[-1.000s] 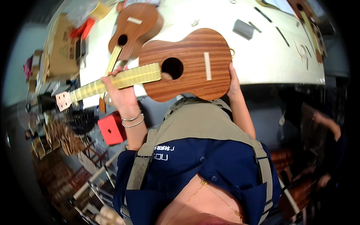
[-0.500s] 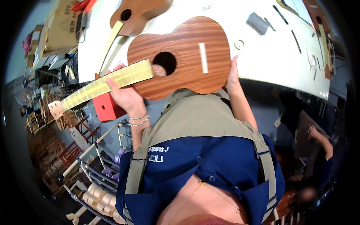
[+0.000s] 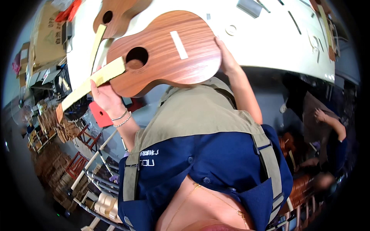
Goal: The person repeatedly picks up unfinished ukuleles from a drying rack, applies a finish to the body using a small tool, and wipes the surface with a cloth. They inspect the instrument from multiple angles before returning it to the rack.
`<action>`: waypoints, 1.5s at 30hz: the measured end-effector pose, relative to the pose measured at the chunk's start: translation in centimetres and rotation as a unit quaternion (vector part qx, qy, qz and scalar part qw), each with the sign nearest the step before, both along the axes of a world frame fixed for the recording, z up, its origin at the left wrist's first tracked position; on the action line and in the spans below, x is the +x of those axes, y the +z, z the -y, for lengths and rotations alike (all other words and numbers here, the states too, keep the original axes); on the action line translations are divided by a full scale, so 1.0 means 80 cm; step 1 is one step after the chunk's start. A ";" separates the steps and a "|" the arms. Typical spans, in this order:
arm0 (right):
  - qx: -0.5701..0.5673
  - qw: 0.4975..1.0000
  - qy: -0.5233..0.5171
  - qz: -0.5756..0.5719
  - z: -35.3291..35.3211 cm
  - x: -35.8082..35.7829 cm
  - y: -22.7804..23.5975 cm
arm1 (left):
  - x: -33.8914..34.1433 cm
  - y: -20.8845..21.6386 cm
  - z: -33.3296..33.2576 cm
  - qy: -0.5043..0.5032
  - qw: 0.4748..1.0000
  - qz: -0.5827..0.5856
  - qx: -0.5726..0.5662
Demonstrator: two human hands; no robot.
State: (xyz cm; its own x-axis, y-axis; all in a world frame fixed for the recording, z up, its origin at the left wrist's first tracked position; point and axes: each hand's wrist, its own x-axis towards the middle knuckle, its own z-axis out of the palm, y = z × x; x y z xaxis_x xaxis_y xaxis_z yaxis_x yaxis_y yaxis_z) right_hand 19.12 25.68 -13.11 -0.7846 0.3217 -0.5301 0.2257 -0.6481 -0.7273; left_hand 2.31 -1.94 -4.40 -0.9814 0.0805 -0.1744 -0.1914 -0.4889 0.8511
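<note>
A brown wooden ukulele [image 3: 154,73] without strings is held over the front edge of the white table, tilted, its top facing up. Pale yellow tape covers the fretboard [image 3: 111,72], and a white strip [image 3: 179,44] lies where a bridge would sit. My left hand [image 3: 106,98] is closed round the neck near the body, its thumb on the near side and the other fingers mostly hidden beneath. At the rounded bottom end, my right hand [image 3: 226,57] grips the side of the body, with its fingers largely out of sight.
Another ukulele [image 3: 119,19] lies behind on the white table [image 3: 266,46]. To the right are a tape roll [image 3: 231,30], a grey block [image 3: 249,7] and thin dark tools. A red box [image 3: 101,114] stands below the neck. Another person's arm [image 3: 331,125] shows at right.
The ukulele and both hands have shifted left and slightly up in the picture, and the body has turned a little. The view has shifted too. Both hands keep their hold.
</note>
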 end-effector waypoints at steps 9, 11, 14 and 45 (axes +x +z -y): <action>-0.008 0.986 0.052 0.158 -0.018 0.022 0.001 | 0.009 0.025 0.001 -0.042 0.977 -0.131 -0.163; -0.021 0.989 0.057 0.135 -0.015 0.023 0.002 | 0.015 0.032 -0.004 -0.036 0.975 -0.139 -0.169; -0.039 0.989 0.055 0.132 -0.015 0.024 -0.006 | 0.021 0.039 -0.007 -0.029 0.972 -0.152 -0.178; 0.273 0.894 0.146 -0.323 0.022 -0.104 0.145 | 0.036 0.061 -0.053 -0.070 0.947 -0.263 -0.169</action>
State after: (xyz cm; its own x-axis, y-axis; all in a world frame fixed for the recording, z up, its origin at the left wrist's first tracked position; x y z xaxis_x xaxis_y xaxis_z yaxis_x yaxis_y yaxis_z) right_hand 10.77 23.89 -1.54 -0.9632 0.1254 0.2376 -0.2542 -0.1394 -0.9570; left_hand 5.16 2.26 0.51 -0.9238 0.2431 0.2959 0.2588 -0.1732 0.9503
